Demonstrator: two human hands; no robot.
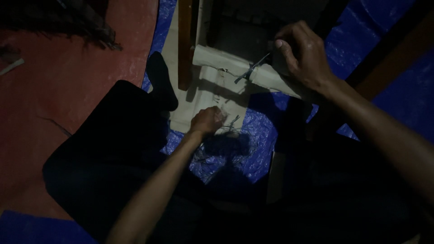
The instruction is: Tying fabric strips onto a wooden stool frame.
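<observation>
Nearest the camera lay the person's own legs in dark trousers (113, 180), folded on the floor and lost in shadow; a blue tarpaulin (257, 135) was spread under them, with a red floor (68, 81) showing to the left; from the lower edge the left arm ran up to the left hand (207, 120), which was closed into a loose fist, its fingers (217, 115) curled around thin dark threads (226, 144); a tangled bunch of those threads lay just below the fist on the tarpaulin, too dim to make out strand by strand; the fist rested at the lower edge of a pale cloth (203, 99) that lay flat on the floor; further up, that cloth was rolled or folded into a thick ridge (221, 58) running across the view; the right hand (303, 54) reached in from the right and sat on the ridge, fingers (282, 43) bent and pinched close together on a short dark tool (251, 70) that slanted down across the ridge; whether it was a needle or a blade could not be told; beyond, an upright wooden post (184, 45) stood just left of the ridge, and a dim frame (253, 22) rose behind.
</observation>
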